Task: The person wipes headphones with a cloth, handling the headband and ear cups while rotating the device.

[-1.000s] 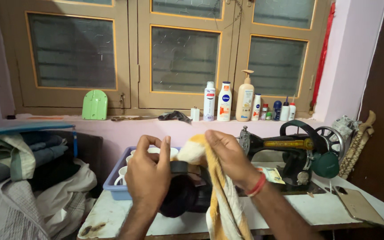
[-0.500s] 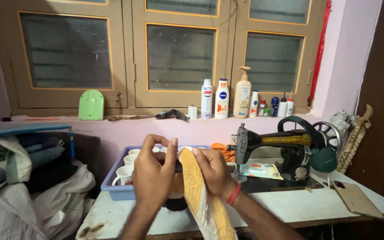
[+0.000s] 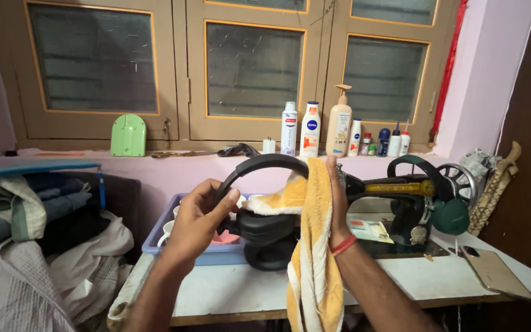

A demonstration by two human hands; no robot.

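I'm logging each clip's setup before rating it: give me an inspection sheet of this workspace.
Surface: white table, worn front edge.
Job's things: black headphones held above the table; yellow and white cloth draped over one earcup and hanging down.
Clutter: blue tray of cups, black sewing machine, phone, paper.
Hands: left hand grips the headband side; right hand presses the cloth against the headphones.
Cables: nothing seen.
Surroundings: window sill with bottles and a green object; piled clothes at left; pink walls.
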